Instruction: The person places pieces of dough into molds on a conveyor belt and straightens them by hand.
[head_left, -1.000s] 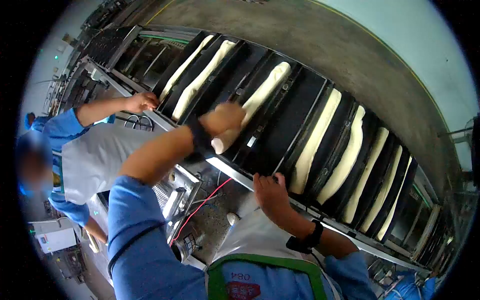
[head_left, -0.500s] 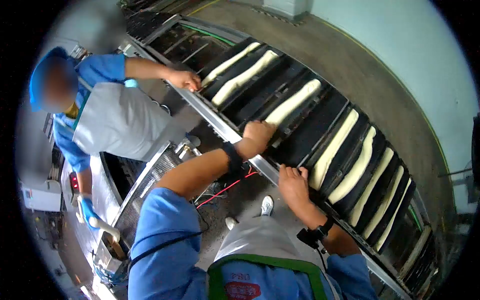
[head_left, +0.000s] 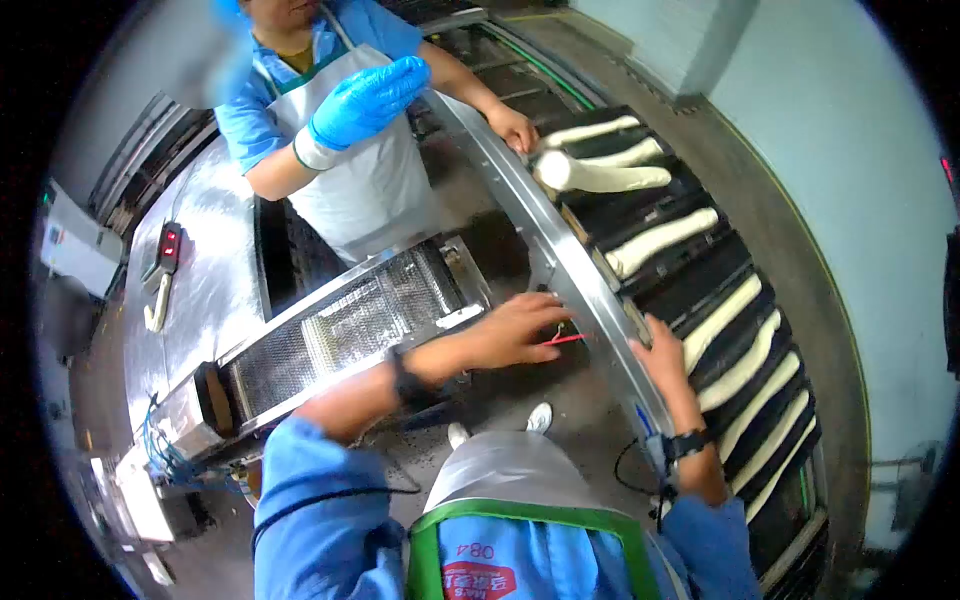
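My left hand [head_left: 518, 330] is open and holds nothing. Its fingers are spread above the floor gap, between the mesh conveyor and the metal rail. My right hand [head_left: 662, 358] has its fingers over the near end of a black dough tray [head_left: 690, 290], just beyond the rail. Long pale dough strips lie in the tray's grooves; one dough strip [head_left: 722, 318] is right beside my right hand, and another dough strip [head_left: 660, 242] is farther up. Near the far end, a thick dough strip [head_left: 615, 178] lies askew across its neighbours, its near end raised.
Across from me stands a co-worker in a white apron [head_left: 365, 165], one blue-gloved hand [head_left: 370, 103] raised, the bare hand [head_left: 514, 128] at the tray end. The metal rail [head_left: 560, 250] runs between us and the trays. A mesh conveyor [head_left: 350, 325] and steel table [head_left: 205, 260] are left.
My left hand has come off the dough and back over the rail, opening. My right hand stays at the tray edge. The co-worker's gloved hand has risen, and a thick dough strip has appeared on the tray.
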